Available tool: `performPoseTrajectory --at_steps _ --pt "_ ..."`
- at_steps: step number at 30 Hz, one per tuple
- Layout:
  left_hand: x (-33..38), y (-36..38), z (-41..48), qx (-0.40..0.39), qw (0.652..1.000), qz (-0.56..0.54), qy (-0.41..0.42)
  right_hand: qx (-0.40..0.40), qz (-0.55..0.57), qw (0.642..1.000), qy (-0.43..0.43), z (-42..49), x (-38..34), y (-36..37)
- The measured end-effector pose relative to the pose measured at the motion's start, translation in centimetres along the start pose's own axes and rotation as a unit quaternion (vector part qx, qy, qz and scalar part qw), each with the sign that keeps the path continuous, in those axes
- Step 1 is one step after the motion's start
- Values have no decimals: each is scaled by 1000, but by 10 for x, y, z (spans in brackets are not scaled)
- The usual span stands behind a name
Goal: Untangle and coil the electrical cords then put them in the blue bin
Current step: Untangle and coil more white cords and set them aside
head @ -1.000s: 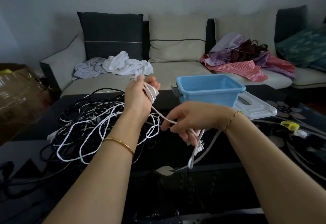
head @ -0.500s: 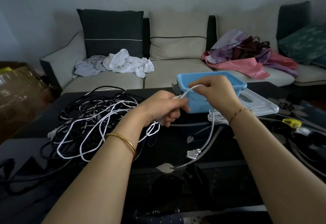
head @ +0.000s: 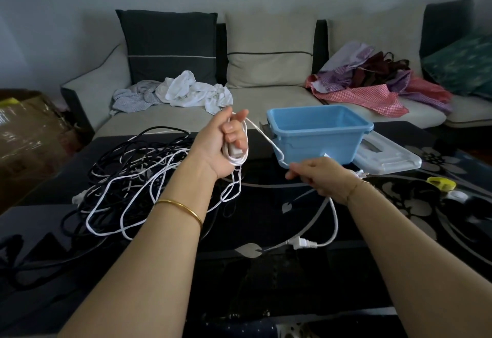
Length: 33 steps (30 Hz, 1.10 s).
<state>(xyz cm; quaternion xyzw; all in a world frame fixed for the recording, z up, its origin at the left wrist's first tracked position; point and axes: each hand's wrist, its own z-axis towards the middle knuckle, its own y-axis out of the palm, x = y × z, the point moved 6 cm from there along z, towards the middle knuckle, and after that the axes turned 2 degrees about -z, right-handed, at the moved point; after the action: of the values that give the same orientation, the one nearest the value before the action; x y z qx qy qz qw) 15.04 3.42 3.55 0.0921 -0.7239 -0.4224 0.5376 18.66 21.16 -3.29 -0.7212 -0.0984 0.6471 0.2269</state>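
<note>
Left hand (head: 226, 146) gripped white cord (head: 266, 135) loops as the coil's anchor; right hand (head: 322, 178) pinched the strand taut, feeding the next wrap.

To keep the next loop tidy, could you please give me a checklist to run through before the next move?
1. The left hand grips the coiled white cord: ok.
2. The right hand pinches the cord's free run: ok.
3. The plug lies loose on the table: ok.
4. The cord is clear of the tangled pile: cannot tell.
5. The blue bin is open, with the lid beside it: ok.
</note>
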Motion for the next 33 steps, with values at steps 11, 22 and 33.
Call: performPoseTrajectory --at_steps 11,22,33 --pt "-9 2 -2 19 979 200 -18 38 170 983 -49 0 -45 4" --pt "-13 -1 -3 54 938 342 -13 -32 410 911 -18 -17 -70 6" --pt "-5 -10 4 90 758 635 118 -136 364 921 4 -19 -73 18"
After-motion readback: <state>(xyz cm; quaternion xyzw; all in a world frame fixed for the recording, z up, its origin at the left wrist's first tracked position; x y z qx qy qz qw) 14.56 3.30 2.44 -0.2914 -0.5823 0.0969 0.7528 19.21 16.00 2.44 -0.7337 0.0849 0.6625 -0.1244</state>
